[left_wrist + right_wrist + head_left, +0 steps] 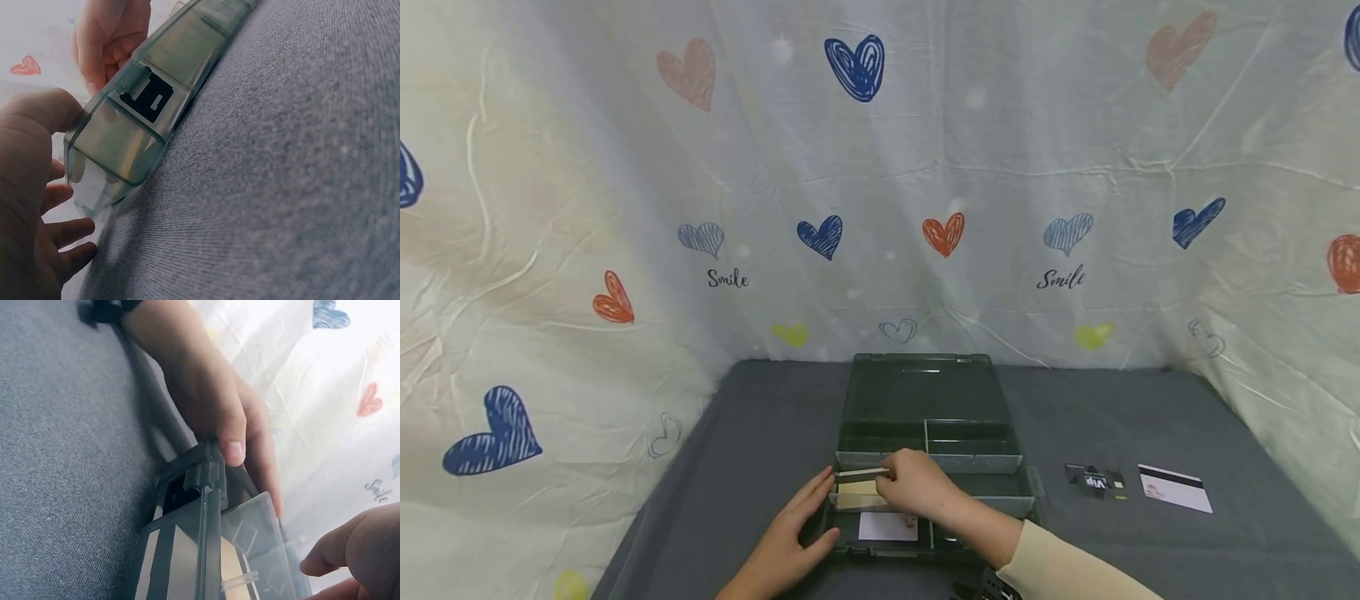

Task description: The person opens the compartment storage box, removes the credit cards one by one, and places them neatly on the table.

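Note:
A dark green translucent box (pixel 925 392) stands with its lid raised and several compartments facing me. In its left middle compartment is a gold card (pixel 859 489) with a dark stripe. My right hand (pixel 917 483) reaches over the box, its curled fingers pinching at the card's right edge; the fingertips are partly hidden. A white card (pixel 887 527) lies in the front left compartment. My left hand (pixel 793 533) rests along the box's left side with fingers extended. In the left wrist view, its thumb (pixel 56 109) touches the box's corner.
To the right of the box, a dark "Vip" card (pixel 1096 482) and a white card with a black stripe (pixel 1175 488) lie on the grey cloth (pixel 1112 550). Behind the table hangs a white curtain (pixel 970 183) printed with hearts. A black latch (pixel 147 97) sits on the box's front.

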Tool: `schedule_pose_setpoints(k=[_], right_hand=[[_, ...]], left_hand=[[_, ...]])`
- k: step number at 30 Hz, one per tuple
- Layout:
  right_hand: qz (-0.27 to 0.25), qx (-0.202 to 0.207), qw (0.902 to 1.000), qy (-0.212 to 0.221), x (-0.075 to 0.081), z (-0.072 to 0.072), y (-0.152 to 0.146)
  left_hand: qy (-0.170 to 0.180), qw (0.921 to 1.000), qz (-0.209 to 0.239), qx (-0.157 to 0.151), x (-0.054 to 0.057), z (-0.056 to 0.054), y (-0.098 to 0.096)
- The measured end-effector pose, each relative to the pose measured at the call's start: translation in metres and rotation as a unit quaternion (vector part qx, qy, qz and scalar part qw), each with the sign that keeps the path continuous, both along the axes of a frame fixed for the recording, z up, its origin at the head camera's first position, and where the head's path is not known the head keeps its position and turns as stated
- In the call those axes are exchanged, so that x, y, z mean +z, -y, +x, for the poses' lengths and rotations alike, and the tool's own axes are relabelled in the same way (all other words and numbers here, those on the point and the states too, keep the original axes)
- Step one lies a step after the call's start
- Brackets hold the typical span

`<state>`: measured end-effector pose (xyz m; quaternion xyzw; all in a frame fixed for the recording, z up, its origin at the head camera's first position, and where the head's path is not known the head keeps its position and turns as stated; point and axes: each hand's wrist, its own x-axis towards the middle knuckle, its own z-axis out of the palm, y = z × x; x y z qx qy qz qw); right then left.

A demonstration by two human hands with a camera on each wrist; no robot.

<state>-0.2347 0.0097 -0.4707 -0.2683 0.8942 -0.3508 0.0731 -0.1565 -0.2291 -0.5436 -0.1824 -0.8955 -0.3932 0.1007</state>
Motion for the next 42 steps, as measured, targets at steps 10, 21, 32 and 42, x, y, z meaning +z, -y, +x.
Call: schedule_pose_setpoints(k=[10,21,32,42], right_hand=[[-0.041,-0.007,0.9991,0.007,0.005,0.003,-0.002],[-0.192,-0.019,0.9696,0.15,-0.005,-0.006,0.011],[-0.27,-0.055,0.9271,0.254,-0.003,-0.009,0.003],[-0.302,-0.057,0.9159,0.258,0.01,-0.011,-0.027]], left_hand=[[0.007,1.0,0.005,-0.001,0.002,0.001,-0.001],[-0.031,0.9994,0.003,-0.014,-0.002,0.001,0.002],[-0.027,0.9996,0.005,-0.01,-0.003,0.0,0.003],[0.034,0.9994,-0.001,0.002,0.0,-0.001,0.002]])
